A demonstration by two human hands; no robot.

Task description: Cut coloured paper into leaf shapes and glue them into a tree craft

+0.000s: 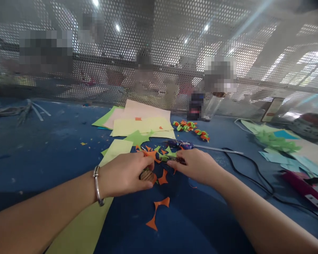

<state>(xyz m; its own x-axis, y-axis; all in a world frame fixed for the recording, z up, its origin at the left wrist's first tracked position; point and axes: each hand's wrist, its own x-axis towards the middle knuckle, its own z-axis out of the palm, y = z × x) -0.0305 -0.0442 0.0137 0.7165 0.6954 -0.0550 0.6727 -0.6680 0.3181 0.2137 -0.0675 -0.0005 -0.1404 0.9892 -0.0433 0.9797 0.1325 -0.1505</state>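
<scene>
My left hand (125,173), with a metal bangle (97,186) on the wrist, is closed in a pinch on a small orange and green paper piece (155,155) at the middle of the blue table (42,148). A brownish round object (147,175) sits under its fingers. My right hand (196,165) is closed on the other end of the same paper piece. Orange paper scraps (159,211) lie just in front of both hands.
Yellow, pink and green paper sheets (140,125) lie beyond the hands. Scissors (185,144) rest behind my right hand. Rolled orange-green paper bits (192,128) sit farther back. A black cable (254,173) and a pink tool (304,188) lie at right. A perforated metal screen (159,70) bounds the table.
</scene>
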